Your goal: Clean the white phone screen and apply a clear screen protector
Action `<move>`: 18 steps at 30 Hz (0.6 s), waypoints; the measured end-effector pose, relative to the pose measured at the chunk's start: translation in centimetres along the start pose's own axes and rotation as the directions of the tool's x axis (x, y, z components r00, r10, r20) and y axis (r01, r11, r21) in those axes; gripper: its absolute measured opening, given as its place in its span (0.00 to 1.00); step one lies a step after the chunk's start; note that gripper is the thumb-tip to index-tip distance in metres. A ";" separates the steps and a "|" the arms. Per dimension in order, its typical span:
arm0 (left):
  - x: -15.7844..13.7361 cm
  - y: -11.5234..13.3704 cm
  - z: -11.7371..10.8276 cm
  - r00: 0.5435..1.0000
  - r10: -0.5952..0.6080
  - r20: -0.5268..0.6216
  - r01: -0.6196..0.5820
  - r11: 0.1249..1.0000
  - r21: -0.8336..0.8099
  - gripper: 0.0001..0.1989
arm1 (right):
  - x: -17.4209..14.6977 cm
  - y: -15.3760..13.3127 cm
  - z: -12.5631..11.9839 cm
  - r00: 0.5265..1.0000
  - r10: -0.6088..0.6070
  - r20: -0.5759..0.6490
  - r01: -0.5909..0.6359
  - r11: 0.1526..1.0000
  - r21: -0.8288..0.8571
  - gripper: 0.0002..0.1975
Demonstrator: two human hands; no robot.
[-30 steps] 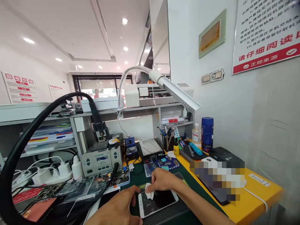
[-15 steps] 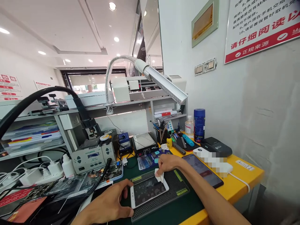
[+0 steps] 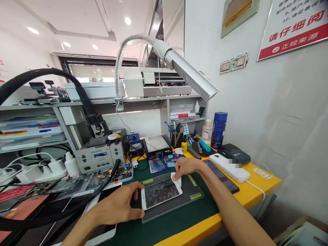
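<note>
A white-framed smartphone [image 3: 162, 194] lies face up on a dark perforated mat [image 3: 169, 207], its black screen covered in smudges or spots. My left hand [image 3: 119, 205] grips its left end, with the thumb at the near corner and the fingers at the far one. A crumpled white wipe [image 3: 178, 181] is pinched in the fingers of my right hand [image 3: 186, 167]. That wipe touches the phone's right end, at the upper corner; part of it is hidden under my fingers.
Left of the mat lie a white tablet [image 3: 112, 229], circuit boards and a grey soldering station [image 3: 94, 159]. Behind stand a black heating plate [image 3: 157, 148] and a tool holder [image 3: 177, 136]. Right are another phone [image 3: 225, 179], a white power strip [image 3: 228, 167] and a blue can [image 3: 219, 130].
The camera view has tilted down and shifted a little. My right hand with the wipe stays at the phone's right end; my left hand keeps its hold on the other end.
</note>
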State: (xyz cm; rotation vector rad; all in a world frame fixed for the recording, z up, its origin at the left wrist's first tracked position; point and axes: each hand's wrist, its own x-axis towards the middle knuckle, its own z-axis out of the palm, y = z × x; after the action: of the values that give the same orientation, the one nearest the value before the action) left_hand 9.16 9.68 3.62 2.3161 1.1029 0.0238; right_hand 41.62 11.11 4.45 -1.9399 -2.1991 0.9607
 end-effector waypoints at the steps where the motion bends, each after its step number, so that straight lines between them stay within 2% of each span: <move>1: 0.0 -0.2 0.0 1.000 0.004 -0.003 -0.004 1.000 -0.001 0.33 | -0.1 0.0 0.0 1.000 0.004 0.001 -0.004 1.000 -0.009 0.24; 18: 0.4 -1.1 0.4 0.999 0.033 -0.031 -0.033 0.999 0.012 0.35 | -2.3 -1.2 0.3 0.997 -0.060 0.040 0.064 0.993 -0.099 0.27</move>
State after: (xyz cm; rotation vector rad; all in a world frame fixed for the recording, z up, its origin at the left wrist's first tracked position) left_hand 8.74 10.31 2.63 2.3512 1.0827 0.0661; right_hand 40.93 8.89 5.58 -1.8956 -2.3566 0.9017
